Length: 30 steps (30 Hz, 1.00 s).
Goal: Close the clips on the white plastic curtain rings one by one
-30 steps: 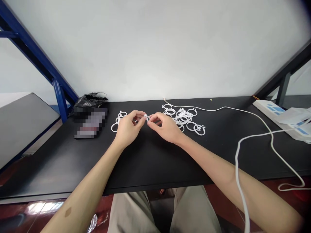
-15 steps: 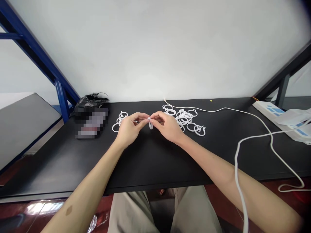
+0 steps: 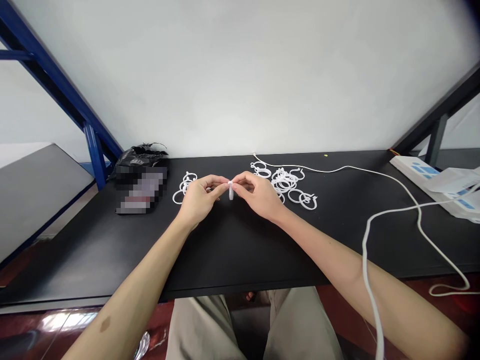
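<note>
Pinching one small white ring (image 3: 230, 190) from both sides, thumb and forefinger of each grip meeting at its top. Left grip (image 3: 197, 197) clenched on the ring's left edge, other fingers curled under. Right grip (image 3: 258, 196) clenched on the ring's right edge, knuckles turned up. Ring held upright and seen nearly edge-on, low over the black counter (image 3: 240, 250), about mid-width and toward the far side; cannot tell whether its bottom touches the surface.

Just behind the left grip, lying flat on the counter, a small cluster of white rings (image 3: 183, 186), partly hidden by the fingers. Just behind and to the right of the right grip, a larger loose pile of white rings (image 3: 287, 184), some overlapping, a few apart at its near edge.

Further left, well apart from both grips, a crumpled black bag (image 3: 139, 156) against the wall, with a blurred flat item (image 3: 139, 194) right in front of it. Trailing from behind the pile across the counter's right half and over the right forearm, a white cable (image 3: 375, 216). At the far right, a white and blue box (image 3: 414, 167).
</note>
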Each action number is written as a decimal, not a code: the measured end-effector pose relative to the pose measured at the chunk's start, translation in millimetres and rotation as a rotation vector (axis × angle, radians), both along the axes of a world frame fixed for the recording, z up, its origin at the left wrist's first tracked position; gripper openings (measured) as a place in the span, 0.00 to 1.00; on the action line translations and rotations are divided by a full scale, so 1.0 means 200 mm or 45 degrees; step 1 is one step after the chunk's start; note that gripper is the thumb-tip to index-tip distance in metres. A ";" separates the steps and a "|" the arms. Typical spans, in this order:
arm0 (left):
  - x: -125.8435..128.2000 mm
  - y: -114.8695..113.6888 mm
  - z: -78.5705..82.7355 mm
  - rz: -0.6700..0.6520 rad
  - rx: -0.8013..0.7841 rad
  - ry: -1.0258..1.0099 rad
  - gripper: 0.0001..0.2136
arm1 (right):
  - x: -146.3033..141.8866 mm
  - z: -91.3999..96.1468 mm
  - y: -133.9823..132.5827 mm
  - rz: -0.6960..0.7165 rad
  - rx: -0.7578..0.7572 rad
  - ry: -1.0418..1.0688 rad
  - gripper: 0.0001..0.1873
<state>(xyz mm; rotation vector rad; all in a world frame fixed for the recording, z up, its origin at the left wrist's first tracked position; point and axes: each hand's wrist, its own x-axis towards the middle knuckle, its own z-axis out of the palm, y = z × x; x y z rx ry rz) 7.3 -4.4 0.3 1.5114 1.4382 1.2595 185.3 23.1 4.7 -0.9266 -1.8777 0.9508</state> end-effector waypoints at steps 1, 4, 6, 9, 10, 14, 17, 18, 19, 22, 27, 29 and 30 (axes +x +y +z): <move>0.00 0.00 0.00 0.004 -0.001 0.013 0.15 | 0.00 0.00 0.00 -0.003 0.014 -0.002 0.09; 0.00 -0.01 0.00 -0.003 -0.008 0.037 0.15 | 0.00 0.00 0.00 -0.007 0.035 -0.014 0.09; 0.00 -0.01 -0.01 -0.017 0.002 0.045 0.15 | 0.01 0.00 0.01 0.002 0.025 -0.022 0.09; 0.00 -0.01 -0.01 -0.042 0.037 0.096 0.14 | 0.01 0.00 0.01 0.012 0.001 -0.049 0.09; -0.01 -0.01 -0.01 -0.048 0.046 0.118 0.13 | 0.02 0.00 0.02 0.016 -0.011 -0.055 0.09; -0.01 -0.01 -0.01 -0.079 0.069 0.154 0.13 | 0.02 -0.01 0.03 0.073 -0.087 -0.015 0.09; -0.02 -0.01 -0.01 -0.100 0.073 0.144 0.13 | 0.02 -0.02 0.03 0.104 -0.119 0.019 0.10; -0.02 -0.02 -0.01 -0.103 0.074 0.141 0.13 | 0.02 -0.02 0.03 0.111 -0.129 0.026 0.10; -0.02 -0.02 -0.01 -0.102 0.074 0.139 0.12 | 0.02 -0.02 0.03 0.118 -0.141 0.036 0.10; -0.01 -0.02 -0.01 -0.084 0.070 0.130 0.12 | 0.02 -0.03 0.04 0.141 -0.192 0.103 0.12; 0.02 -0.02 0.00 -0.088 0.121 0.061 0.11 | 0.02 -0.02 0.04 0.199 -0.309 0.315 0.15; 0.02 -0.02 0.00 -0.074 0.119 0.043 0.12 | 0.01 -0.02 0.04 0.178 -0.324 0.332 0.16; 0.02 -0.02 0.00 -0.063 0.105 0.038 0.12 | 0.01 -0.01 0.03 0.161 -0.317 0.312 0.17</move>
